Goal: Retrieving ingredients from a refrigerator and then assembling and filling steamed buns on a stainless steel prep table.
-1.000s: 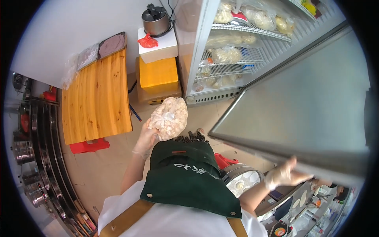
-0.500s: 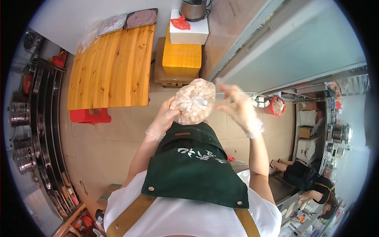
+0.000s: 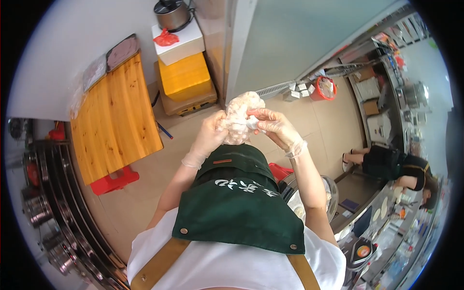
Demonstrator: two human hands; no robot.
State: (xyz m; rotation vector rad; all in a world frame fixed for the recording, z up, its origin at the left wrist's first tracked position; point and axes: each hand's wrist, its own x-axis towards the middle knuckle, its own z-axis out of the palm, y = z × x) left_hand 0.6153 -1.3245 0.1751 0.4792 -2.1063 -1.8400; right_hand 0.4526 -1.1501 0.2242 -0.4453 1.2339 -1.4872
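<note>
Apron: dark green, tan straps, metal snaps, white lettering; worn over a white shirt.

Bag: clear plastic, full of pale lumps; held up just beyond the apron, between the two hands, above the floor.

Left hand: clear glove; fingers clamped on the bag's left side.

Right hand: clear glove; thumb and fingers pinched on the bag's white gathered neck, near the other hand.

Steel vessel: round, partly hidden by the right forearm.

Floor: beige tile.

Wooden worktop: to the left; red stool partly beneath its near edge.

Pots: steel, beside dark shelving at the far left.

Trays: two, side by side at the worktop's far end; one with mauve contents, one under clear plastic.

Yellow box: beyond the bag, to the left; white box stacked on it, bearing a red bag and a lidded pot.

Fridge: straight ahead, frosted door.

White cartons: small, at the fridge's foot, near a red bucket holding clear plastic.

Co-worker: dark clothes, far right, at a cluttered counter with pale oval pieces.
</note>
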